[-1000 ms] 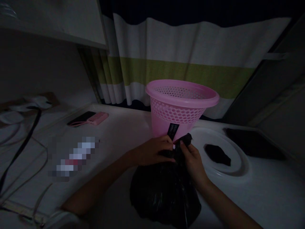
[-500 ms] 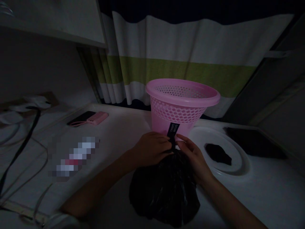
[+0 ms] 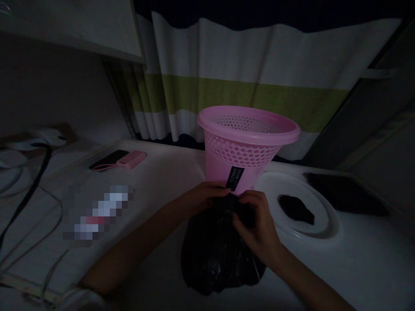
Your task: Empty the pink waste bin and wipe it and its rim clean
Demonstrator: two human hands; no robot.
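A black plastic bag [image 3: 220, 255] hangs bunched in front of a pink basket [image 3: 243, 151] with a holed upper wall and a dark label. My left hand [image 3: 204, 195] grips the gathered top of the bag from the left, its fingers partly hidden behind the plastic. On the right side of the same gathered top, my right hand [image 3: 259, 224] pinches the bag between thumb and bent fingers. Both hands are just below the basket's label. The dim light hides the detail of the bag's neck.
To the right, a white round lid or plate [image 3: 269, 185] bears a black item [image 3: 296, 209], with a dark flat object [image 3: 346, 194] beyond. At left are a pink power bank [image 3: 132, 160], a dark phone-like object [image 3: 108, 160], a blurred-out item [image 3: 100, 214] and cables [image 3: 32, 190].
My right hand has moved lower with its thumb now down on the bag, and my left hand's fingers have shifted behind the bag top. The bag's lower end has risen slightly.
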